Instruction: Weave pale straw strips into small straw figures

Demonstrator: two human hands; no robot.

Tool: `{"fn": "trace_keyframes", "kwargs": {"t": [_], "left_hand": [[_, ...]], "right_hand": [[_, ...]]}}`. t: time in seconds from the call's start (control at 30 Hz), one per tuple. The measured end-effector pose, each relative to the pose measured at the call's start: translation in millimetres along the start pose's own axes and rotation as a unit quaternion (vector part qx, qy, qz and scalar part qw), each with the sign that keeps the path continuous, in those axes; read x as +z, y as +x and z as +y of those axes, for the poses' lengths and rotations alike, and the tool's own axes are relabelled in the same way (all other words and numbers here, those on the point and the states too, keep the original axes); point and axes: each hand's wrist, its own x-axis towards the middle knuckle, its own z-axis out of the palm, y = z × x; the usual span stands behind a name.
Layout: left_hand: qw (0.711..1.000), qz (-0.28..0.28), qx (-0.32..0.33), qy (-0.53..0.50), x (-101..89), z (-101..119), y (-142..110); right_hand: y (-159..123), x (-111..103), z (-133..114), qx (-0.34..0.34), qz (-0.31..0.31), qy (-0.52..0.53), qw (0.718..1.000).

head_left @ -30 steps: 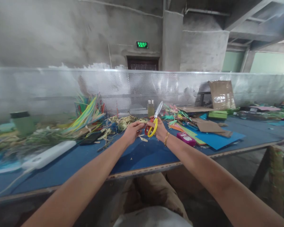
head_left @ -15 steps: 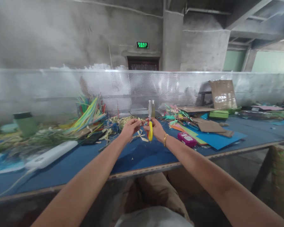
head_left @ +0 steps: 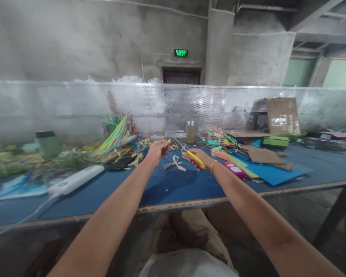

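Observation:
My left hand [head_left: 158,152] is raised over the table, thumb and fingers pinched together. A small pale yellow strip [head_left: 169,141] shows at its fingertips, mostly hidden by them. My right hand [head_left: 205,156], with a gold bracelet at the wrist, is closed round scissors [head_left: 196,159] with yellow and red handles. Their metal blades point up and left toward my left hand. Below, between the two hands, a pale yellow ribbon-like piece [head_left: 177,163] with loose ends lies on the blue tabletop [head_left: 173,188].
Coloured strips [head_left: 118,134] and pale scraps heap up on the left, behind a white power strip [head_left: 76,180] and near a green cup [head_left: 48,144]. A clear bottle [head_left: 190,132] stands at the back. Cardboard [head_left: 265,155], blue paper [head_left: 276,175] and a purple box [head_left: 234,170] lie right.
My hands have moved apart. The scissors have swung from upright to slanting up-left, uncovering the bottle behind. The view has turned slightly left.

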Motion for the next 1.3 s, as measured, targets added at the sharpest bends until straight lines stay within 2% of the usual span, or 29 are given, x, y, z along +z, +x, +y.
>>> {"fn": "trace_keyframes", "kwargs": {"t": [0.27,0.73,1.1,1.17,1.23,1.3], "left_hand": [[0.999,-0.036,-0.013,0.006,-0.7,-0.4,2.6],[0.999,-0.034,-0.023,0.009,1.1,0.6,-0.1],[0.998,-0.038,-0.038,-0.016,-1.5,-1.9,3.4],[0.998,-0.035,-0.044,-0.031,-1.5,0.2,1.8],[0.997,-0.037,-0.055,-0.045,-1.3,2.0,0.1],[0.996,-0.042,-0.065,-0.047,-1.0,2.7,-0.9]], "right_hand": [[-6.3,2.2,-7.0,-0.018,-0.045,-0.008,0.999],[-10.5,5.6,-11.6,0.012,-0.039,0.005,0.999],[-3.9,10.3,-4.4,-0.019,-0.022,0.002,1.0],[0.9,7.1,-1.9,-0.035,0.004,-0.033,0.999],[6.2,-0.7,1.2,-0.061,0.07,-0.11,0.99],[10.7,-12.4,5.7,-0.066,0.153,-0.23,0.959]]}}
